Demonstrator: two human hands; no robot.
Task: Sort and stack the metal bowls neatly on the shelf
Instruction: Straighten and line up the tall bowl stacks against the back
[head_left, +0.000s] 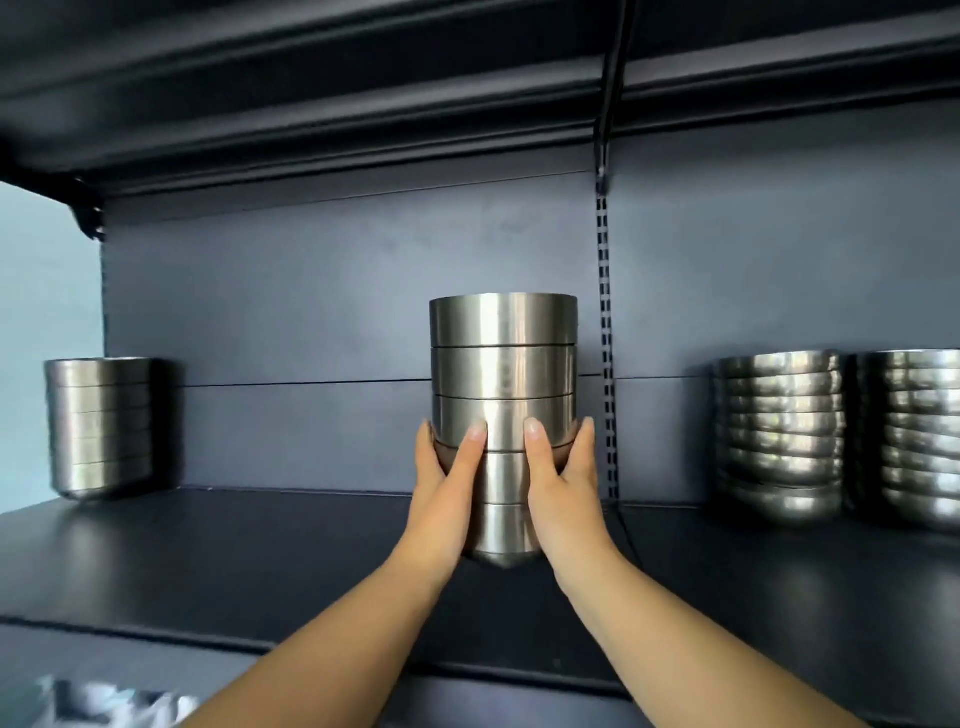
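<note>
Placement looks like the step in hand: a tall stack of straight-sided brushed steel bowls (503, 415) stands at the middle of the dark metal shelf (260, 561), near its front edge, clasped low down by the left hand (448, 486) and right hand (562, 483), thumbs laid on its front and fingers wrapped behind. Next, I judge, it needs sliding back or squaring up without tipping, perhaps towards the matching steel stack (101, 426) at the left end, away from the rounded ribbed bowl stacks (779, 436) at the right end.
</note>
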